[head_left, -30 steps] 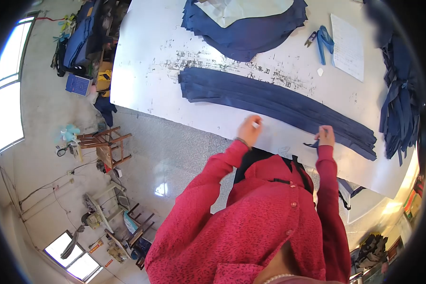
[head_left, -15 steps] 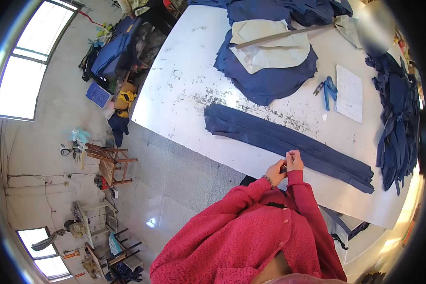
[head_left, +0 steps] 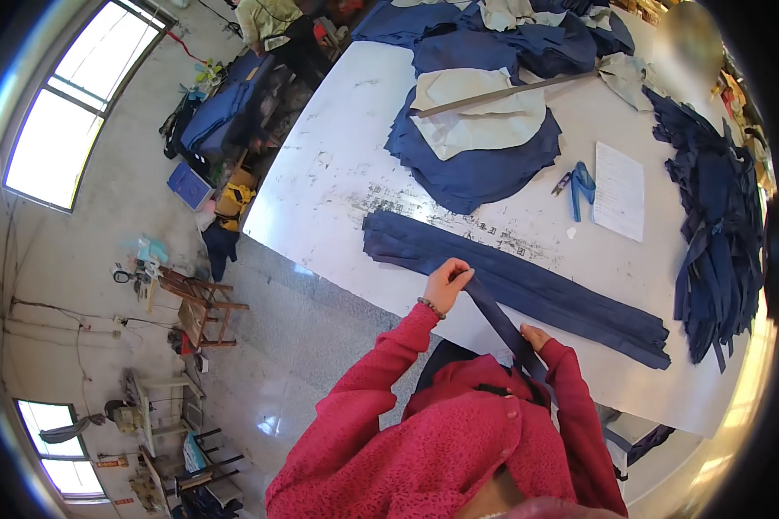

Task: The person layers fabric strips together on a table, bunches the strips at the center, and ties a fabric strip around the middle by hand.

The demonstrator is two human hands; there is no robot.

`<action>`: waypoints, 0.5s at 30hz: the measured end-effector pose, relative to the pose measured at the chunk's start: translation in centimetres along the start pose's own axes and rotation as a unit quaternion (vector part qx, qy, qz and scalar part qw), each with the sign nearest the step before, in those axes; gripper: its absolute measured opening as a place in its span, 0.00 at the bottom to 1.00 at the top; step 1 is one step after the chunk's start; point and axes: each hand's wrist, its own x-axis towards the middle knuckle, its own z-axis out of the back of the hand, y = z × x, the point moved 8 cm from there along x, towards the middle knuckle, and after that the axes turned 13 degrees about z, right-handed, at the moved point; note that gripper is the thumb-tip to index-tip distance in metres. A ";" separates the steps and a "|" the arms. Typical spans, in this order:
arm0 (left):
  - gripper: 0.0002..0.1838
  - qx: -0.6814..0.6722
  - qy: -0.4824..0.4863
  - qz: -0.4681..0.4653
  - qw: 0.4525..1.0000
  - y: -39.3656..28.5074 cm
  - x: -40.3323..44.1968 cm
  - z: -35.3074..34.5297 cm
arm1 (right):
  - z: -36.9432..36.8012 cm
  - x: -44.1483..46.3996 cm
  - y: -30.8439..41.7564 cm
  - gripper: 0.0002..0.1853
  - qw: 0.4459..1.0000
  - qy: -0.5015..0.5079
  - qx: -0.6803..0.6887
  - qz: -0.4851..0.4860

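My left hand (head_left: 447,285) pinches the dark strip (head_left: 493,316) near its far end, my right hand (head_left: 537,336) grips it nearer me, seemingly keeping it straight beside the long cloth stack (head_left: 528,281).

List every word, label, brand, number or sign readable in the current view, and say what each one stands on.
No text can be read with certainty.
White sheet on the table: faint lines, too small to read.
Tabletop: black marks, some block-like, not legible.
Blue box: pale markings, too blurred.
Orange-red strip on the wall: too small.
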 end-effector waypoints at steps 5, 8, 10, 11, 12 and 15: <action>0.03 0.004 0.033 -0.020 0.999 -4.5 -1.6 -0.9 | -2.4 -3.4 -2.0 0.38 0.971 0.155 0.161 -0.084; 0.03 -0.001 0.042 -0.040 0.998 -7.5 -2.9 -1.9 | -1.6 -3.4 -3.1 0.37 0.976 0.155 0.142 -0.058; 0.03 -0.008 0.050 -0.064 0.997 -9.3 -3.8 -2.1 | -0.2 -3.7 -3.0 0.35 0.975 0.143 0.154 -0.079; 0.03 -0.004 0.044 -0.063 0.997 -9.5 -3.9 -1.8 | 0.2 -4.0 -3.2 0.34 0.971 0.134 0.166 -0.104; 0.03 -0.003 0.044 -0.063 0.997 -9.8 -4.2 -1.7 | 0.9 -3.8 -3.4 0.28 0.980 0.127 0.146 -0.055; 0.03 -0.012 -0.027 -0.122 0.992 -11.6 -4.9 0.1 | 4.2 -6.1 -1.1 0.18 0.976 0.053 0.208 -0.013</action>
